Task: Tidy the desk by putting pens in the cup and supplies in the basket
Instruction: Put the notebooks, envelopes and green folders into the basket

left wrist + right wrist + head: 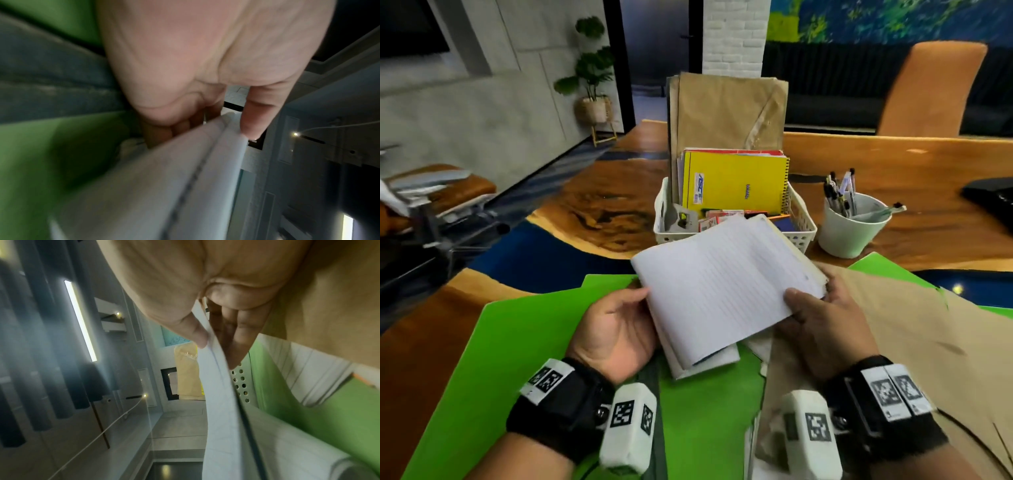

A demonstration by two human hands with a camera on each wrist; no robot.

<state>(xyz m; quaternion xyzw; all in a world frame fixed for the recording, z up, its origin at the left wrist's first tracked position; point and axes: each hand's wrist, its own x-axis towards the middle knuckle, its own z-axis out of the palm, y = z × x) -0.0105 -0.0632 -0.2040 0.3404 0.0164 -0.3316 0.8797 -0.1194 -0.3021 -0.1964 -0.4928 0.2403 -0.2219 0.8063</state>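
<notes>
A white lined notebook (722,284) is held above the desk between both hands, tilted, just in front of the white basket (803,228). My left hand (619,322) grips its left edge, thumb on top and fingers under it, as the left wrist view shows on the notebook (185,170). My right hand (822,315) pinches its right edge, thumb on the page, fingers beneath; the notebook (218,386) shows edge-on there. The basket holds a yellow spiral notebook (736,183), brown envelopes (726,109) and small supplies. A white cup (851,228) with several pens stands right of the basket.
Green folders (517,342) lie under my hands, with more white paper (705,363) below the notebook. A large brown envelope (914,325) covers the desk at the right. A dark object (993,198) sits at the far right edge. An orange chair (931,89) stands behind the desk.
</notes>
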